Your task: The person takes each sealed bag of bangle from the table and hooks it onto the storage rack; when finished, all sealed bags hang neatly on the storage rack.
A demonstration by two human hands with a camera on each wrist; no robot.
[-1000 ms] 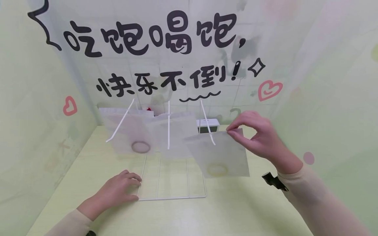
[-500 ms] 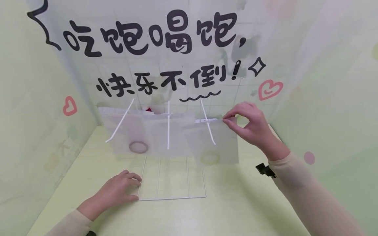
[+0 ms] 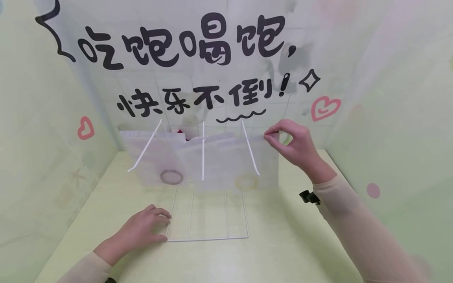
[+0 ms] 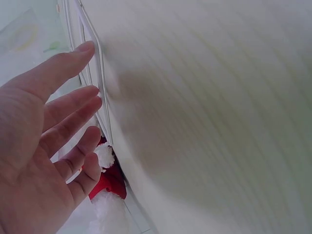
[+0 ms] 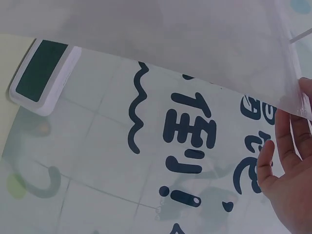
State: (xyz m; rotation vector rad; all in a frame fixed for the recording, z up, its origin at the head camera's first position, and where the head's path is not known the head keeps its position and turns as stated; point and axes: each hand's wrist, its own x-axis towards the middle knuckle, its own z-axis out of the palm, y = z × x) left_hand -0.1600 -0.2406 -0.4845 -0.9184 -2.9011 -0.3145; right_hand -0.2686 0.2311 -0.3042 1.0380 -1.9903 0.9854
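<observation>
My right hand (image 3: 295,147) pinches the upper right corner of a translucent plastic bag (image 3: 267,167) between thumb and fingers. A pale yellow ring (image 3: 247,182) shows through it, and its top edge lies by the right prong (image 3: 251,153) of a white wire rack (image 3: 209,239). In the right wrist view, the bag (image 5: 195,44) drapes beside the fingertips. Two similar bags hang at the left prong (image 3: 144,152) and middle prong (image 3: 203,157); a brown ring (image 3: 171,177) shows at the left one. My left hand (image 3: 136,230) rests its fingertips against the rack's base, fingers loosely extended (image 4: 44,126).
Behind the rack stands a white device with a dark screen (image 5: 41,73). A red and white fluffy item (image 4: 109,183) sits beyond the left hand. Printed translucent walls (image 3: 396,118) enclose the pale wooden table (image 3: 283,251) at the back and both sides.
My right hand has moved left, up and away from me with the bag, bringing its top edge to the right prong. The left hand has stayed at the rack's base.
</observation>
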